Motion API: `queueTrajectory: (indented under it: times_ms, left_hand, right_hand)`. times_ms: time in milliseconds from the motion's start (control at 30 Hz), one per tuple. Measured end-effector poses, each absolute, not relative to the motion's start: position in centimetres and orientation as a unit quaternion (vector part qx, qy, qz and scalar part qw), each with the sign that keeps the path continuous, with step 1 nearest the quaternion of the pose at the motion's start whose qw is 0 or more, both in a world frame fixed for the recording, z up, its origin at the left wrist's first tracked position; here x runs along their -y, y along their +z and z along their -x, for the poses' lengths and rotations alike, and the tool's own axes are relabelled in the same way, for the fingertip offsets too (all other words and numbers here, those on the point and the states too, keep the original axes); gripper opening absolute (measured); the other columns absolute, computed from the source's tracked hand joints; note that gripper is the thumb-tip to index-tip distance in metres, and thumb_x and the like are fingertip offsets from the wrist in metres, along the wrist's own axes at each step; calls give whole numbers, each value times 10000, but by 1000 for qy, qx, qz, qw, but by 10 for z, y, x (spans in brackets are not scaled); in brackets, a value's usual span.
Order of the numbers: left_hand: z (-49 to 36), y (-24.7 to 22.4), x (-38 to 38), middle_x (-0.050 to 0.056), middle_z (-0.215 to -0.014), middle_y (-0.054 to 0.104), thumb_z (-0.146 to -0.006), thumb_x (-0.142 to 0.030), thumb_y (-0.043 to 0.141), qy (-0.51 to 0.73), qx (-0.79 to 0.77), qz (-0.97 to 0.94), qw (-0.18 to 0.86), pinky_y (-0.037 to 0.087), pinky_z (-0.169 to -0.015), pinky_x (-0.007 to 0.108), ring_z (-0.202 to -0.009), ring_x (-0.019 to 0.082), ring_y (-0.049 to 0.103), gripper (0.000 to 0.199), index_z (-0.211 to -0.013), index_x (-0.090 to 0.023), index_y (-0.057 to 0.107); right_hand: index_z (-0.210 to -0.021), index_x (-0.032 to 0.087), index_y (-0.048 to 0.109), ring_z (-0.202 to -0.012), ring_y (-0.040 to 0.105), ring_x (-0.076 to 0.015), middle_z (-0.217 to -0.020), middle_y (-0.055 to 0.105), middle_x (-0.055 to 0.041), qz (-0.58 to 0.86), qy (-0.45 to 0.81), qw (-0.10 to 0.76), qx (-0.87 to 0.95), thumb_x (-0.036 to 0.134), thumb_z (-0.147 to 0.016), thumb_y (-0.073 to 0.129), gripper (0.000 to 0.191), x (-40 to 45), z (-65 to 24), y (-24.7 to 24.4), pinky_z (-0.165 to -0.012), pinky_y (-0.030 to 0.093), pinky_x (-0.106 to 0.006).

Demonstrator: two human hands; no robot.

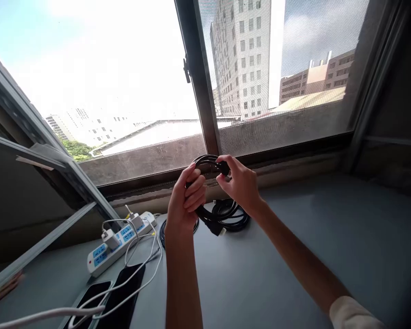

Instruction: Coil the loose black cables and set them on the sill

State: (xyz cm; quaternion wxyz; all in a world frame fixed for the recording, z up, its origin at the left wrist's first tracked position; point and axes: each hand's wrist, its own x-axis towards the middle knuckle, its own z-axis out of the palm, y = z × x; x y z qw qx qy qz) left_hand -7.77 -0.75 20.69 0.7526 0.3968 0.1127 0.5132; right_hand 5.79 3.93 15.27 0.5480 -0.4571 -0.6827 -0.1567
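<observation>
My left hand has its fingers wrapped round a looped black cable, raised above the grey desktop. Between the thumb and forefinger of my right hand is a dark plug or thick end of this cable; its exact kind is unclear. Behind and below the hands, a coiled black cable lies on the desk. A black connector with a pale tip sits at its near side. Partly hidden by my left forearm is another thin black cable coil.
On the left stands a white power strip with blue sockets and white chargers. White cables run from it across two dark phones. A window rises behind the grey desk. Metal frame bars cross the left side.
</observation>
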Motion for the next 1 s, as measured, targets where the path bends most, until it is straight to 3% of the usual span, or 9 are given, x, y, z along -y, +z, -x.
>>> queueTrajectory:
  times_ms: [200, 333, 433, 567, 700, 833, 933, 1000]
  left_hand:
    - [78, 206, 5, -92, -358, 230, -922, -247, 295, 519, -168, -412, 730, 131, -213, 122, -229, 16, 152, 394, -534, -181, 324]
    - [77, 196, -2, -97, -324, 232, -818, -279, 501, 516, -300, -505, 624, 138, -228, 150, -225, 28, 215, 372, -501, -185, 330]
    - [77, 189, -4, -105, -325, 217, -738, -228, 620, 510, -312, -572, 562, 130, -251, 150, -234, 6, 217, 447, -458, -182, 275]
    - [76, 186, -4, -111, -325, 212, -720, -219, 652, 477, -289, -606, 567, 123, -263, 158, -232, 0, 215, 444, -459, -180, 296]
    - [74, 183, -13, -105, -314, 214, -729, -223, 635, 455, -296, -596, 593, 134, -263, 159, -232, 3, 213, 457, -441, -182, 281]
    - [67, 167, -34, -107, -354, 213, -764, -258, 581, 458, -309, -562, 616, 161, -287, 154, -269, 7, 195, 408, -492, -186, 286]
    - [61, 144, -56, -101, -424, 277, -789, -305, 539, 461, -430, -586, 509, 267, -354, 146, -323, 23, 302, 316, -583, -186, 330]
    - [59, 126, -70, -75, -497, 430, -765, -259, 562, 439, -544, -594, 398, 364, -431, 172, -384, 59, 436, 153, -764, -175, 434]
  right_hand:
    - [-1007, 218, 494, -673, 585, -170, -874, 632, 9, 474, -111, 513, 707, 81, -717, 463, 323, -36, -60, 155, -520, 320, -238]
    - [-1032, 201, 453, -667, 594, -213, -861, 635, -23, 512, -79, 475, 712, 64, -713, 420, 349, -36, -66, 156, -552, 353, -269]
    - [-1116, 185, 407, -734, 599, -232, -969, 609, -65, 509, -46, 450, 732, 85, -729, 424, 400, -35, -73, 156, -588, 397, -290]
    - [-1285, 220, 326, -857, 599, -245, -1173, 534, -92, 488, -23, 398, 777, 174, -811, 457, 494, -33, -80, 157, -651, 435, -310]
    - [-1188, 223, 470, -807, 614, -260, -897, 646, -54, 533, -42, 297, 791, 314, -900, 463, 302, -35, -88, 159, -625, 407, -297]
    - [-1068, 215, 541, -744, 608, -235, -713, 639, -31, 586, -19, 242, 773, 248, -910, 448, 187, -46, -100, 157, -608, 374, -276]
    - [-1045, 216, 547, -734, 601, -193, -684, 632, -13, 599, 92, 232, 761, 227, -913, 433, 174, -64, -112, 146, -587, 382, -241]
    - [-1066, 190, 542, -637, 597, -151, -722, 642, -26, 609, 147, 212, 750, 204, -919, 415, 195, -80, -119, 132, -510, 385, -209]
